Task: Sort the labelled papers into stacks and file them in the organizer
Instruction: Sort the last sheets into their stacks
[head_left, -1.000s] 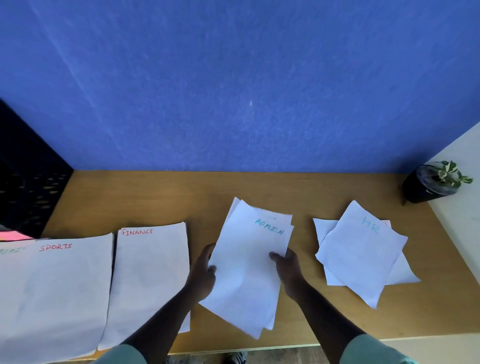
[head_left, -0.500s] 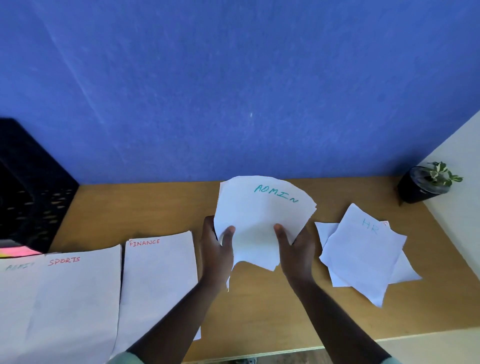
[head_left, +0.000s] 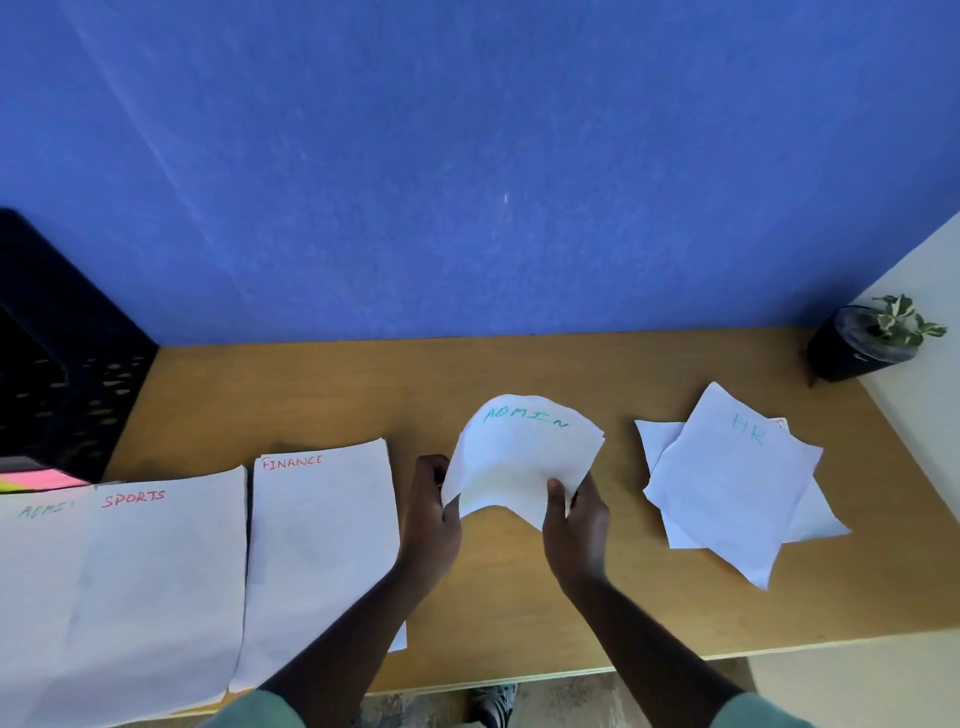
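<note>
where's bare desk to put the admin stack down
Bare wood lies under the ADMIN stack, between FINANCE and HR, and along the back by the wall. The left end is crowded: SPORTS and FINANCE lie edge to edge.

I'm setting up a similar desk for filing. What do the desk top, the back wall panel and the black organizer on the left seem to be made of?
Desk top: probably wood-look laminate or veneer, smooth and matt; tan, with a pale front edge.
Back wall panel: likely felt or fabric-covered board; blue, with a fuzzy, dull surface.
Black organizer: plastic or metal, I cannot tell which; its side is perforated with small holes.
</note>
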